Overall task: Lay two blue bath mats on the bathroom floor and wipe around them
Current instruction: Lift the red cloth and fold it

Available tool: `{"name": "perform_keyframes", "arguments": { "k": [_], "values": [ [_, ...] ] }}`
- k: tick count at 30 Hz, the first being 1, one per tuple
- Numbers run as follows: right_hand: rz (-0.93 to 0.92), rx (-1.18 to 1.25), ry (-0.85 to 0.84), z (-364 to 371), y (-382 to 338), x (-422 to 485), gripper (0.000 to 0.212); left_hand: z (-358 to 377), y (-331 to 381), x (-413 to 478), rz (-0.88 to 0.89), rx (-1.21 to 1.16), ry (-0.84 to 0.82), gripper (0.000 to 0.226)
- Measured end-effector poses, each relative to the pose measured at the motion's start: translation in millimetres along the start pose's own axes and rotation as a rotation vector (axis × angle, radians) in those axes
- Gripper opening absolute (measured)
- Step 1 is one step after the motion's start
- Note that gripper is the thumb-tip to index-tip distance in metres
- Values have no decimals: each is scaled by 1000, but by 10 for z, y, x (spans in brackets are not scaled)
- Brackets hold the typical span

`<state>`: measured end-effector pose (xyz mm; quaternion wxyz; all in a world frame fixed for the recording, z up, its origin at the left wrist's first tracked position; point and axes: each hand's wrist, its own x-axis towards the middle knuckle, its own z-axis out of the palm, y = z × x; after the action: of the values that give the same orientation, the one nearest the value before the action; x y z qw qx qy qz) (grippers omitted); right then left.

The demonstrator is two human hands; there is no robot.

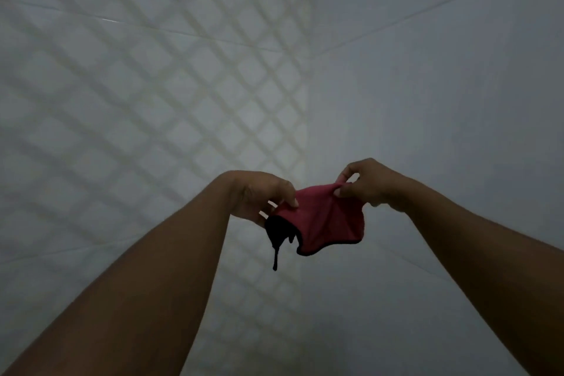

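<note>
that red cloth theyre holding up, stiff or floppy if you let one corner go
Probably floppy: the red cloth sags and folds between the left hand and right hand. Likely light, since fingertip pinches hold it. Its black trim dangles loose, so a released corner would likely drop and hang.

The cloth is red with black edging; the pale wall bears a diamond-lattice pattern.
</note>
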<state>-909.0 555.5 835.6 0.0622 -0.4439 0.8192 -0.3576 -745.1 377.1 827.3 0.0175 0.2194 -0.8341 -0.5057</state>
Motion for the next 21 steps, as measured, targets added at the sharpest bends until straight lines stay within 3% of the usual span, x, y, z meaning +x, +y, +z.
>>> {"name": "perform_keyframes", "arguments": {
  "k": [3, 7, 11, 14, 17, 21],
  "values": [
    [93, 79, 80, -361, 150, -356, 16, 325, 227, 237, 81, -22, -143, 12],
    [189, 197, 133, -927, 267, -930, 28, 963, 562, 464, 179, -103, -337, 7],
    [270, 171, 165, -1447, 245, -1505, 34, 1674, 960, 594, 262, -146, -416, 31],
    [303, 129, 187, -1748, 260, -1876, 35, 2166, 1264, 602, 364, -168, -570, 50],
    [349, 77, 241, -2022, 321, -2210, 32, 2603, 1563, 518, 438, -161, -755, 38],
    [457, -12, 292, -2381, 403, -2659, 34, 3030, 1945, 335, 494, -147, -771, 14]
  ]
}}
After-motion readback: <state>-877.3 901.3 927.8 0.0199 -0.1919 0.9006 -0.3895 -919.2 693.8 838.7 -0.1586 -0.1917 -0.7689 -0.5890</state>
